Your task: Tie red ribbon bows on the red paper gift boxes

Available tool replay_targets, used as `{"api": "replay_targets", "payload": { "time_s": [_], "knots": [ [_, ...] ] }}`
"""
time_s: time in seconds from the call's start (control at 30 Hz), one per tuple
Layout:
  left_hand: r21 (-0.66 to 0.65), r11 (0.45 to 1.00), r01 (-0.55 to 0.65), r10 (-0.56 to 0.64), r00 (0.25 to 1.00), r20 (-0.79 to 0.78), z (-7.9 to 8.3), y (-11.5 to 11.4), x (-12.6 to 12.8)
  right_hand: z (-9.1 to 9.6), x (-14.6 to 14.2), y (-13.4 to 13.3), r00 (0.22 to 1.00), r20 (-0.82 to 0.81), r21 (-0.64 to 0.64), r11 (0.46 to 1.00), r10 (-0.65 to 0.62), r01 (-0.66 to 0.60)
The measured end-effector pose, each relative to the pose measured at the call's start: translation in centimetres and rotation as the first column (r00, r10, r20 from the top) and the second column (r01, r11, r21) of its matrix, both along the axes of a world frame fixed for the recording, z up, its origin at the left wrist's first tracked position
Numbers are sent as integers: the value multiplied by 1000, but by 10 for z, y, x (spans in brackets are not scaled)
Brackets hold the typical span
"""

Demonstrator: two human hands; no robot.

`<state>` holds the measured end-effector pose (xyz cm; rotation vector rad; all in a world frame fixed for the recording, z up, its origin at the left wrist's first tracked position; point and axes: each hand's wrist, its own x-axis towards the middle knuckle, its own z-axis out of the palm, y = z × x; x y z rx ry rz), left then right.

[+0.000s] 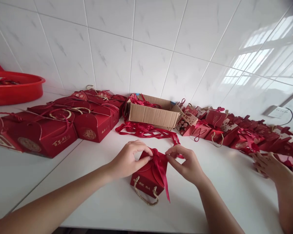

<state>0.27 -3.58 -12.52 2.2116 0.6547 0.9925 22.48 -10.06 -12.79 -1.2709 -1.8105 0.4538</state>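
Observation:
A small red gift box [146, 177] with a beige rope handle lies on the white table [107, 208] in front of me. A red ribbon [161, 169] runs over its top, one tail hanging down its front. My left hand [128, 159] pinches the ribbon at the box's top left corner. My right hand [187, 162] pinches the ribbon's other end just right of the box. Both hands' fingers are closed on the ribbon.
An open cardboard box [152, 113] of red ribbons stands behind, with loose ribbons [146, 130] spilling out in front. Large red gift boxes [63, 123] are stacked left, several small ones [222, 126] right. A red basin [14, 86] sits far left. Another person's hand [271, 167] works at right.

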Motion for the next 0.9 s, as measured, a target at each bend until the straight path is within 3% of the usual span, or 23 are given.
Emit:
{"api": "replay_targets", "payload": {
  "time_s": [0.03, 0.1, 0.13, 0.17, 0.27, 0.33, 0.57, 0.9],
  "knots": [
    [-11, 1000, 6, -6, 1000, 3, 0, 1, 0, 3, 6, -3, 995, -7, -106, 990, 97, -98],
    [-30, 999, 21, -21, 1000, -3, 0, 1, 0, 9, 17, -5, 946, -53, -344, 884, 320, -318],
    [-37, 999, 28, -29, 1000, -7, 0, 2, 0, 11, 20, -5, 921, -86, -409, 829, 380, -380],
    [-43, 998, 34, -35, 999, -12, 0, 2, 0, 11, 20, -3, 917, -114, -425, 815, 383, -393],
    [-52, 997, 53, -54, 998, -16, 2, 1, 0, 7, 11, 6, 969, -197, -277, 940, 147, -199],
    [-46, 996, 70, -70, 998, 0, 2, 0, 0, 2, 0, 12, 968, -245, -211, 972, 52, -106],
    [-38, 995, 97, -96, 995, 37, 0, -1, 3, -7, -20, 17, 934, -353, -194, 972, 58, -133],
    [113, 993, 34, -36, 999, 17, 8, -3, -1, -19, -12, 23, 767, -642, -130, 988, -20, -84]
  ]
}}
